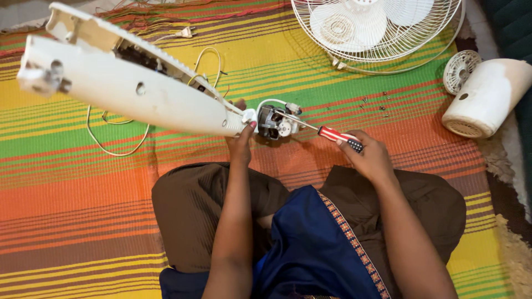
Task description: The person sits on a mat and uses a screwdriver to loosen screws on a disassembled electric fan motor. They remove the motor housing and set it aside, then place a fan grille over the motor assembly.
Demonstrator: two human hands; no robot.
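A long white plastic fan stand (122, 88), its casing open with wires showing, is lifted above a striped mat. My left hand (241, 143) grips its narrow end beside a small grey fan motor (274, 123). My right hand (370, 157) holds a screwdriver (327, 133) with a red, white and black handle. Its metal tip reaches the motor.
A white wire fan guard with blades (377, 30) lies at the back. A white motor housing (485, 97) lies at right, with several loose screws (377, 105) on the mat (83, 194). A white power cord (116, 138) trails at left. My crossed legs fill the foreground.
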